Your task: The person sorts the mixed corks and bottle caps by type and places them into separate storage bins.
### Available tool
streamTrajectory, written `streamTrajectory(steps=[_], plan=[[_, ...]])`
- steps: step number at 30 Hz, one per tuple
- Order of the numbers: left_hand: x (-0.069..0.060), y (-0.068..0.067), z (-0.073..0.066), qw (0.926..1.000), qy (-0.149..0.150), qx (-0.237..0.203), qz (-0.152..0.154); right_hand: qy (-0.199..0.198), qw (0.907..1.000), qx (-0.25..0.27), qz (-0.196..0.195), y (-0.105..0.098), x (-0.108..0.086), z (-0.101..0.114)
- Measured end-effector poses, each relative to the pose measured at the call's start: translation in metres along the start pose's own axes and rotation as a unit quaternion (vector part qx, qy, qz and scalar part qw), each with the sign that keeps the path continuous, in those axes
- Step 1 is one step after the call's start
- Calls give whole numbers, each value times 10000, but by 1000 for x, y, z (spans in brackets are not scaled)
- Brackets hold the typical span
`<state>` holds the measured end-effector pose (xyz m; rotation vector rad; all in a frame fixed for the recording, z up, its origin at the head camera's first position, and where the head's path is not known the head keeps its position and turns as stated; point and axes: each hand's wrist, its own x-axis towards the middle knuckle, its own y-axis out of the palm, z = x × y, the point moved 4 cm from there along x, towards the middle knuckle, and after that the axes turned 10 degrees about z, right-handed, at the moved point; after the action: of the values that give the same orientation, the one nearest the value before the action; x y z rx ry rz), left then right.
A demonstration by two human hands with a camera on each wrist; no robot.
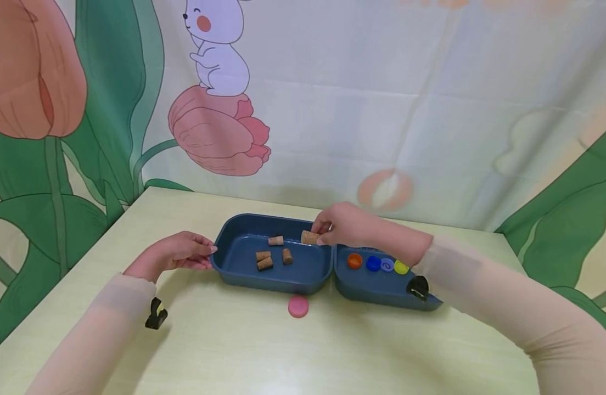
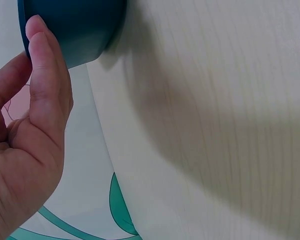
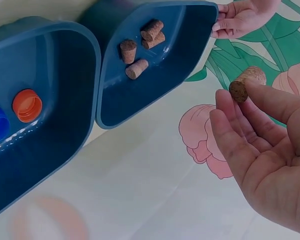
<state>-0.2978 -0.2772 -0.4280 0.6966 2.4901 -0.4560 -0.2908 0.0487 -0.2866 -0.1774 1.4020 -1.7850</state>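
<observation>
My right hand [image 1: 349, 225] pinches a cork [image 1: 309, 237] between thumb and fingers, above the right end of the left blue tray [image 1: 283, 285]. The same cork [image 3: 247, 84] shows whole in the right wrist view. Several more corks [image 1: 287, 256] lie on that tray's floor, two of them side by side. At the tray's left end my left hand [image 1: 184, 250] grips the rim, the fingers [image 2: 45, 75] lying along the outer wall in the left wrist view.
A second blue tray [image 1: 377, 300] stands against the first on the right, partly behind my right forearm. It holds an orange cap [image 1: 354, 260], a blue cap [image 1: 374, 264], a purple cap [image 1: 387, 265] and a yellow cap [image 1: 400, 267]. A pink cap [image 1: 298, 306] lies on the table in front.
</observation>
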Motion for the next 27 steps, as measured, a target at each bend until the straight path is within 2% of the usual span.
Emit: streamTrajectory(steps=[11,27], plan=[[-2,1,-1,10000,16,-22,-30,-128,9994,-194,-240,-16,9,5],[-2,3,1,9999,111,-75,8,97,9996,-158,-214,-35,23,9]])
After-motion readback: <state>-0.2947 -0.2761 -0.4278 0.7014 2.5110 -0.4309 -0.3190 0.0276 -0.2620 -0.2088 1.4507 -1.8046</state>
